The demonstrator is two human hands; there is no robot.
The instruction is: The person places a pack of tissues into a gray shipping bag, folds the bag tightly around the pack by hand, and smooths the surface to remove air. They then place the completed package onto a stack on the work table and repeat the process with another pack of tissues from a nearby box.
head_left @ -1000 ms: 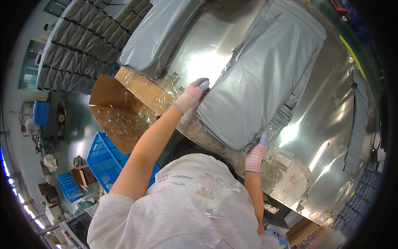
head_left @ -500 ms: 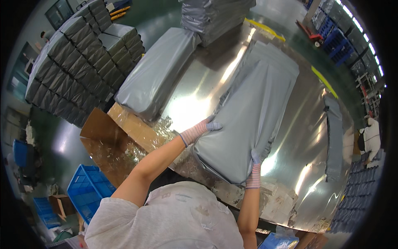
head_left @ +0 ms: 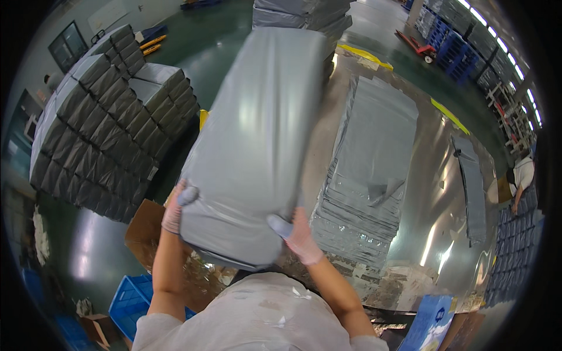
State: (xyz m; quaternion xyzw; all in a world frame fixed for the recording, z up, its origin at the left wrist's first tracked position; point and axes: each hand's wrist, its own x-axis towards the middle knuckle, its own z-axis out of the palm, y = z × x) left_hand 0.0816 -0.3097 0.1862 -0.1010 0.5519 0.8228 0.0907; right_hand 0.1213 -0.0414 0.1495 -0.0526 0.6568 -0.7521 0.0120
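Note:
A long, full package (head_left: pixel 252 140) in smooth grey plastic spans the left part of the table, tilted with its near end close to my body. My left hand (head_left: pixel 177 205), in a pink and grey knit glove, grips its near left edge with the thumb on top. On its near right side my right hand (head_left: pixel 297 231), gloved alike, holds it the same way; the fingers of both hands are partly hidden. Right of the package lies a stack of flat grey plastic bags (head_left: pixel 374 140), the top one creased near its lower corner.
The metal table (head_left: pixel 430 216) carries a folded grey strip (head_left: pixel 470 187) at right. Wrapped packages (head_left: pixel 111 111) are piled high at left, more (head_left: pixel 298 13) at the far edge. A cardboard box (head_left: pixel 143 231) and blue crate (head_left: pixel 126 310) stand near left. Another person (head_left: pixel 523 175) is at far right.
Both hands have carried the package leftward off the stack of flat bags, which now shows. The package that lay at the table's left is now hidden behind the held one.

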